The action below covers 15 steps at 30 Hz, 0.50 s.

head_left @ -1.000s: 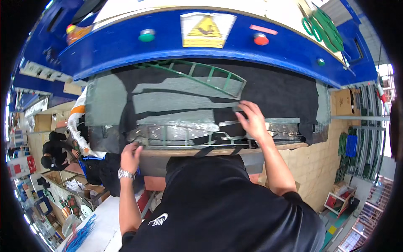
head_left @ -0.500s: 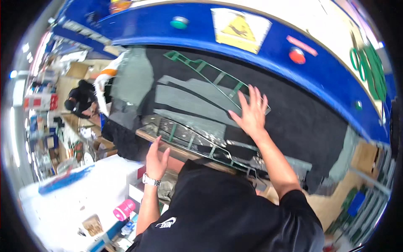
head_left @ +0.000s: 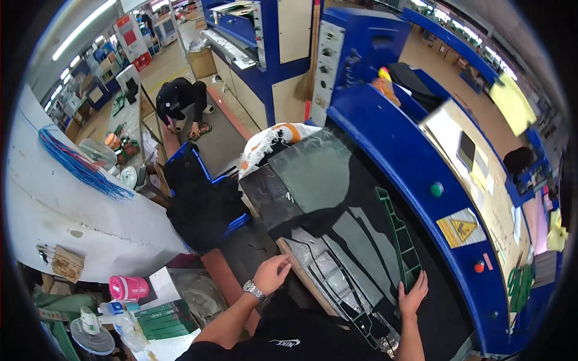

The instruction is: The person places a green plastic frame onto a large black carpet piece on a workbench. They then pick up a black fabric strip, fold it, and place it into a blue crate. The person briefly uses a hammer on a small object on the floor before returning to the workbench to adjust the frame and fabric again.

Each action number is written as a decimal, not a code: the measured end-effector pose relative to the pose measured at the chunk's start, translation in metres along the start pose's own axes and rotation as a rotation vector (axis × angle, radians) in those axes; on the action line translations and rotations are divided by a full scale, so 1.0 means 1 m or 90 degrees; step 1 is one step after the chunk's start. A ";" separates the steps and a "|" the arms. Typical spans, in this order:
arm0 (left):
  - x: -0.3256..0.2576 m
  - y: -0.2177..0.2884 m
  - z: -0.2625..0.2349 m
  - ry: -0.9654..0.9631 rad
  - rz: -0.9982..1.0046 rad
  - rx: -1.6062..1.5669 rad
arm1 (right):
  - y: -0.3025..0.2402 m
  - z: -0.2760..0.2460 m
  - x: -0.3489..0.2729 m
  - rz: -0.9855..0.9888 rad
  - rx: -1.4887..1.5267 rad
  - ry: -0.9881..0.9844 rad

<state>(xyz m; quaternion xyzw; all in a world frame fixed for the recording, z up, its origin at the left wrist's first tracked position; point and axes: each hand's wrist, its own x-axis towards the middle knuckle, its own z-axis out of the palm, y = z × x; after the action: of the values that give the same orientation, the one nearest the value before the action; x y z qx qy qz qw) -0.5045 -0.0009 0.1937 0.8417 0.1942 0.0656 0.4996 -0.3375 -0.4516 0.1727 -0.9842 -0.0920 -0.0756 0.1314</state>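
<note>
A long green-edged cutting die (head_left: 400,231), a narrow strip frame with crossbars, lies on the black material at the right side of the work surface. My right hand (head_left: 413,293) is at its near end, fingers apart and fingertips at the frame. Several grey cut strips (head_left: 364,256) lie left of this die. Nearer to me, a second cutting die (head_left: 337,283) rests on a wooden-edged board (head_left: 307,274). My left hand (head_left: 272,274), with a metal watch at the wrist, is beside the board's left edge, fingers loosely extended and holding nothing visible.
A blue machine beam (head_left: 409,162) with green and red buttons curves along the far right. Grey-green sheet material (head_left: 313,171) covers the far end. A black heap (head_left: 201,198) sits in a blue crate to the left. Another person (head_left: 180,102) crouches beyond. A pink tub (head_left: 128,288) stands lower left.
My view has swung left, bringing the aisle and crouching person into fuller sight. My right hand stays at the die's near end; my left hand is at the board's edge, its fingers less spread.
</note>
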 end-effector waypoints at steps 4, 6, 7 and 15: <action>0.013 -0.027 -0.031 0.024 0.022 0.008 | -0.012 -0.009 0.013 0.093 -0.030 -0.081; 0.018 -0.040 -0.047 0.012 -0.018 0.007 | -0.027 -0.014 0.029 0.158 -0.027 -0.132; 0.019 -0.044 -0.054 0.029 -0.028 -0.003 | -0.030 -0.011 0.036 0.166 -0.047 -0.142; -0.041 -0.082 -0.083 0.192 -0.107 0.033 | -0.034 0.014 0.076 -0.106 -0.008 -0.063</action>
<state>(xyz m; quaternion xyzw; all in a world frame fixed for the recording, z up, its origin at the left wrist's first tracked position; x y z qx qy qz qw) -0.5885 0.0850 0.1671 0.8155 0.3387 0.1443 0.4465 -0.2685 -0.4035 0.1811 -0.9764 -0.1792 -0.0381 0.1142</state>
